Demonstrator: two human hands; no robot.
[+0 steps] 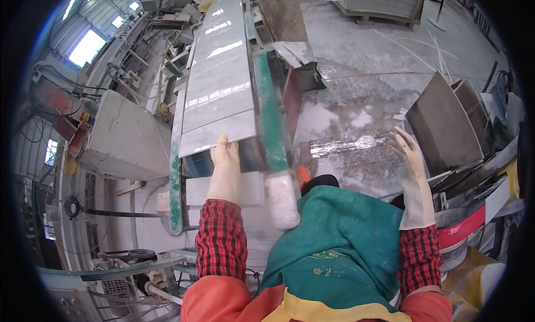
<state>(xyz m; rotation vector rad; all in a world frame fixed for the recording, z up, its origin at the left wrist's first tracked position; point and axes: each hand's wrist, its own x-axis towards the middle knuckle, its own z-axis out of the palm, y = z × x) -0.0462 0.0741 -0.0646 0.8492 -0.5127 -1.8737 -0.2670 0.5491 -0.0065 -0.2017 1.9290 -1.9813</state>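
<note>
My left hand [225,169], in a cream rubber glove, is closed on the near edge of a white stone slab [209,135] at the near end of the conveyor. A fingertip or thumb lies on top of the slab; the other fingers are mostly hidden. Beneath my left wrist is another pale slab [253,189]. More white slabs [220,71] run in a row up the line, their wet tops shining. My right hand [411,163], gloved alike, is held out over the right side with fingers spread and nothing in it.
A green rail [270,110] borders the conveyor's right side; a white-wrapped block [283,202] sits at its near end. A concrete block [131,132] stands left. Brown boards [446,121] lean at right, above a red-rimmed tub [461,227]. The floor [356,88] is wet and stained white.
</note>
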